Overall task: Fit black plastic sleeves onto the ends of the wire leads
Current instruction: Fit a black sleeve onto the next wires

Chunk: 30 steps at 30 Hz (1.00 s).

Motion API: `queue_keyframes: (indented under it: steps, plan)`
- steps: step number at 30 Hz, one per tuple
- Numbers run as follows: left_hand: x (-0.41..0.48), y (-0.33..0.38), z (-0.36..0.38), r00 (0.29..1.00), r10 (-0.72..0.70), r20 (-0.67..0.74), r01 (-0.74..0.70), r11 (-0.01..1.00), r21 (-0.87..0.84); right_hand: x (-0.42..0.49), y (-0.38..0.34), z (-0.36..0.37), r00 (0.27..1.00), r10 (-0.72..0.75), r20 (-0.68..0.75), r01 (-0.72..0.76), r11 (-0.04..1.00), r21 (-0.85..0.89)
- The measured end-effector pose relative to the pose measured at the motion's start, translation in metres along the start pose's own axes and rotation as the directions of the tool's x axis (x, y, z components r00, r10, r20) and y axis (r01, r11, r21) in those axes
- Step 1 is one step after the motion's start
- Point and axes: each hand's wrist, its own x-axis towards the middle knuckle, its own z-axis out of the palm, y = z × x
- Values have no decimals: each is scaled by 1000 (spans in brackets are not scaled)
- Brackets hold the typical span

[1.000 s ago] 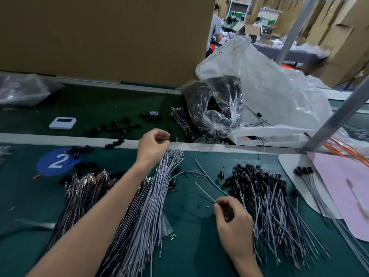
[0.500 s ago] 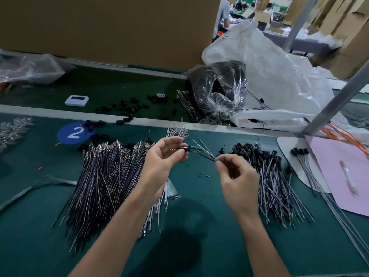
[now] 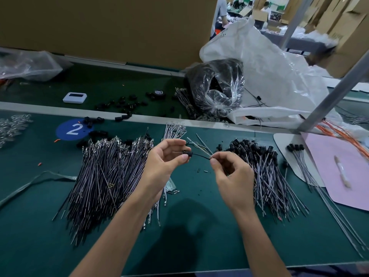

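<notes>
Sleeve (image 3: 187,153) partly hidden, lead (image 3: 200,156) end perhaps blurred

"Where are the hands?"

"Above the table (image 3: 40,226), front and centre. The left hand (image 3: 165,158) is just left of the right hand (image 3: 233,176). A wire lead (image 3: 200,155) runs between them, with a sleeve (image 3: 187,153) pinched at the left fingertips."

"And the piles?"

"Bare leads (image 3: 107,172) are heaped on the table left of the hands, and sleeved leads (image 3: 263,168) right of them. A sheet (image 3: 343,160) lies further right."

"And behind?"

"A belt (image 3: 50,90) runs across behind the table. Loose sleeves (image 3: 123,104) lie on it, with a small device (image 3: 74,97) to their left and a bag (image 3: 217,86) to their right. A big sack (image 3: 269,76) sits behind and right of the bag."
</notes>
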Motion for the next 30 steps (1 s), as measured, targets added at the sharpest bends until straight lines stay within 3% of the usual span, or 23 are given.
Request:
queue_keyframes:
  steps: [7, 15, 23, 30]
  plan:
    - [-3, -6, -2, 1000, -18, -9, 19, 1000, 15, 1, 5, -2, 992, 123, 41, -124, 992, 18]
    - [-4, -13, 6, 999, -22, 32, 23, 999, -41, 1, 2, 7, 985, 109, 132, -113, 993, 24]
    - [-9, -20, 17, 985, -170, -22, 142, 881, -450, -1, 1, 13, 994, 94, 64, -101, 989, 105]
    - [-8, -16, 19, 951, -301, 63, 257, 664, -702, -8, -1, 12, 988, 128, 90, -145, 966, 214]
